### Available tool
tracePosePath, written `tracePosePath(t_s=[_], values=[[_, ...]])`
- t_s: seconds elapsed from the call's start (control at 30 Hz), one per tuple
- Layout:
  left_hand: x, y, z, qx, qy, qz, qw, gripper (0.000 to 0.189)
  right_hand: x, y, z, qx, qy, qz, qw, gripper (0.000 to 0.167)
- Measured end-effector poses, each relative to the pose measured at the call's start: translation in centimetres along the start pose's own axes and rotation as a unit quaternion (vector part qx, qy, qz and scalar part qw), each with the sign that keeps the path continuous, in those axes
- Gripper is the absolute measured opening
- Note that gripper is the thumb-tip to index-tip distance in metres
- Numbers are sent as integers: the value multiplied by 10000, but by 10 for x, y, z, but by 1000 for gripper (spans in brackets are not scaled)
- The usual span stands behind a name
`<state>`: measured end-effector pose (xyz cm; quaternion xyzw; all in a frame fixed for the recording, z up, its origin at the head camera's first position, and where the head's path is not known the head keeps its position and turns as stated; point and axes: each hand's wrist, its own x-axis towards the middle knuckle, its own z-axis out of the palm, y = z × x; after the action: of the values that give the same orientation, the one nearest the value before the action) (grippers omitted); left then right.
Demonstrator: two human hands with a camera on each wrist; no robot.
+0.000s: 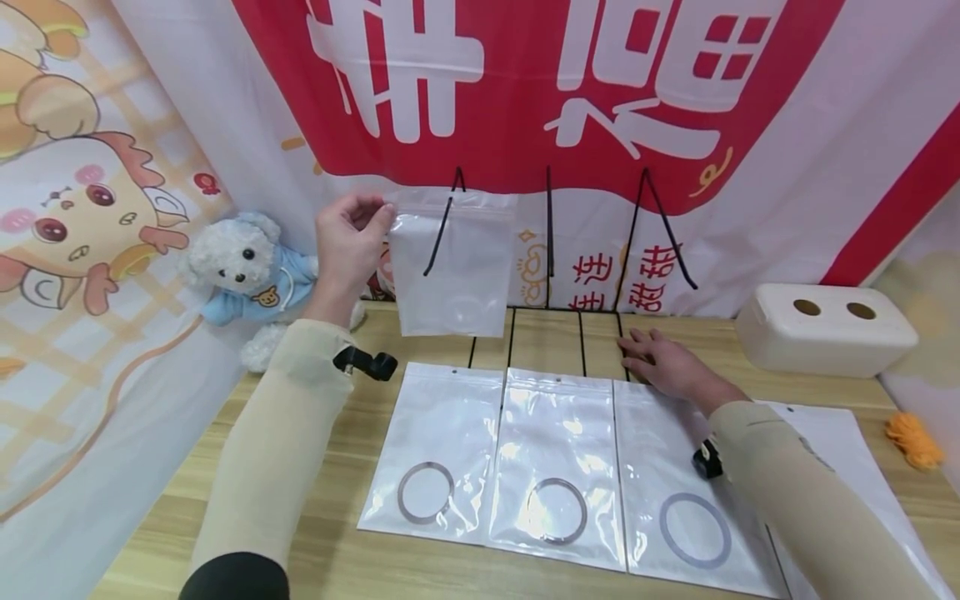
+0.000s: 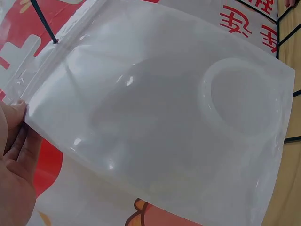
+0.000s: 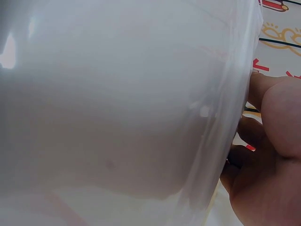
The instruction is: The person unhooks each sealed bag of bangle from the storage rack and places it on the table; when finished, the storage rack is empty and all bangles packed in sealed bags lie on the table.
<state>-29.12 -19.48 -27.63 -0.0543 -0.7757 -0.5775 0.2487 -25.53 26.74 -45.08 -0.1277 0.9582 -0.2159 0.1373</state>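
Observation:
My left hand (image 1: 352, 254) pinches the upper left corner of a translucent zip bag (image 1: 465, 275) between thumb and fingers. A black hook (image 1: 442, 233) shows at the bag's top and slants down in front of it. In the left wrist view, a round ring mark (image 2: 207, 94) stands out near the bag's lower end. My right hand (image 1: 675, 367) is low at the rack's wires, fingers loosely bent, by the top edge of the third flat zip bag (image 1: 652, 450). In the right wrist view, that bag's zip edge (image 3: 225, 108) partly hides the fingers.
Two more zip bags with rings, a left one (image 1: 450, 417) and a middle one (image 1: 558, 433), lie on the wooden table (image 1: 315, 533). Another bag (image 1: 832, 433) lies partly under my right sleeve. More hooks (image 1: 550, 225), a white box (image 1: 825, 333) and a plush bear (image 1: 243, 267) stand around.

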Motion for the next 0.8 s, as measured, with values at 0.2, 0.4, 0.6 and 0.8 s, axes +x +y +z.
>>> tracePosePath(t_s=[0.2,0.4,0.6,0.8], values=[[-9,1,-7,-44,-35,131,9999,22,0,-2,-1,-60,1,-5,10000,59],[-18,1,-15,-288,-4,322,9991,15,1,-2,0,-49,-50,55,10000,60],[-31,5,-23,63,-75,294,9995,24,2,-2,1,-45,-90,99,9999,61],[-42,7,-31,81,-132,404,9991,26,3,-1,1,-52,-85,119,9999,61]])
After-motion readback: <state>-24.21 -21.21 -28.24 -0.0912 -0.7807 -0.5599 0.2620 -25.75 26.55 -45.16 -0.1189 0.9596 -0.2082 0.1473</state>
